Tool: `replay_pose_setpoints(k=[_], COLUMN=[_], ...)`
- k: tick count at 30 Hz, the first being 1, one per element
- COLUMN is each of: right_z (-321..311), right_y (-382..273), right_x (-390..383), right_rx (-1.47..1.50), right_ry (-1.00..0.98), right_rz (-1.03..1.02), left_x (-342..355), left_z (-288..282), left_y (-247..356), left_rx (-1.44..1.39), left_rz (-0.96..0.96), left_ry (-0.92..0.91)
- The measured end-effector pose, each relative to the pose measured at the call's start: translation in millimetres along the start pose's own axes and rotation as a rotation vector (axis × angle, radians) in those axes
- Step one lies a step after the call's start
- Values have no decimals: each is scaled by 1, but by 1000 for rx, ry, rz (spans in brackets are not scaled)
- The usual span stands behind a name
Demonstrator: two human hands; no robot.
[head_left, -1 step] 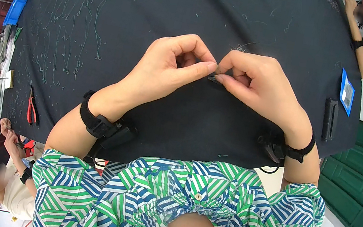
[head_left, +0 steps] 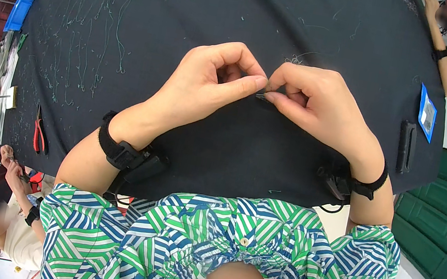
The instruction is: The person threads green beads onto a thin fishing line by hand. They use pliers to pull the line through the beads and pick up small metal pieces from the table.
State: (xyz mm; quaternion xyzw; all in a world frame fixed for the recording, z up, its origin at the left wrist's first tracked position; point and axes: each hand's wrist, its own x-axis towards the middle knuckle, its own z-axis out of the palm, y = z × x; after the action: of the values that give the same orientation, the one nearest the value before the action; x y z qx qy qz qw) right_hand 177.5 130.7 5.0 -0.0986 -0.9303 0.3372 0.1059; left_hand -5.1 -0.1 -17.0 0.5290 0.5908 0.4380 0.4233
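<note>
Above the black cloth, my left hand and my right hand meet at their fingertips. Thumb and index finger of the left are pinched together; what lies between them is too small to make out. The right thumb and forefinger pinch too, and a small, thin dark piece juts out from beneath them toward the left hand. Just beyond the right knuckles lies a little tangle of pale wiry bits. Each wrist wears a black strap with a small dark device.
Green threads lie strewn across the cloth's left side. Red-handled pliers rest near the left edge. At right are a blue packet and a black oblong case. Other people sit at lower left and upper right; another's hands show at upper left.
</note>
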Motion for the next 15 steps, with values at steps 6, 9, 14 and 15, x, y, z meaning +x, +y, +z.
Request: replay_pose_setpoints(k=[6, 9, 14, 15], right_z=[1, -1, -1, -1], right_y=[3, 2, 2, 3], right_x=[0, 0, 0, 0], right_rx=[9, -43, -52, -56], right_ry=[37, 11, 0, -3], right_rz=[-43, -37, -33, -33], left_x=[1, 1, 1, 1], left_z=[0, 1, 1, 0], left_y=[0, 0, -1, -2], left_rx=[18, 9, 19, 17], left_rz=[18, 11, 23, 26], left_ry=[-8, -12, -6, -6])
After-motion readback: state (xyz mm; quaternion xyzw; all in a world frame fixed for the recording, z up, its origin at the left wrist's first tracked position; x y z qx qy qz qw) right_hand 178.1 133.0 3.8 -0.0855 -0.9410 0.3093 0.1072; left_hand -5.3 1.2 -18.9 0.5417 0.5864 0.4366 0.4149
